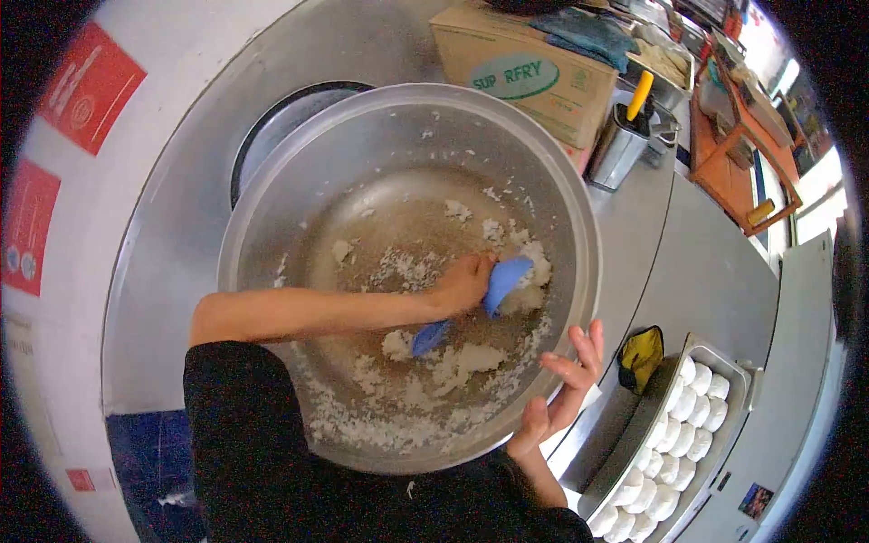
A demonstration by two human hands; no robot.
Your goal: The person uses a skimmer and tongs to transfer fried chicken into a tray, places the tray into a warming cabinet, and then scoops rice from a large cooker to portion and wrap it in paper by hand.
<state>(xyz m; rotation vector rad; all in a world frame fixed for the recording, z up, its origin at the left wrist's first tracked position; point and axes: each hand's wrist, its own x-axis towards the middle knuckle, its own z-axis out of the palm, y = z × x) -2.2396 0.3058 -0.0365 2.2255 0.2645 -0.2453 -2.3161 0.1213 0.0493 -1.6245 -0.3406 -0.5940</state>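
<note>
A big round metal pot [412, 95] fills the middle of the view, with white rice [466, 362] stuck in clumps and scattered grains over its bottom and walls. Deep inside it, my left hand [463, 285] is closed around a blue plastic scoop [507, 285]. One end of the scoop lies against a rice clump at the right wall; its other end shows below my fist. My right hand [570, 371] is at the pot's right rim, fingers spread and slightly bent, holding nothing.
On the right, a metal tray [742, 398] holds several rows of white rounded pieces, beside a yellow-and-black pouch [641, 357]. Behind the pot stand a cardboard box [453, 41] and a metal container [615, 154] with a yellow-handled tool [641, 95]. A dark-rimmed round lid [272, 122] sits behind left.
</note>
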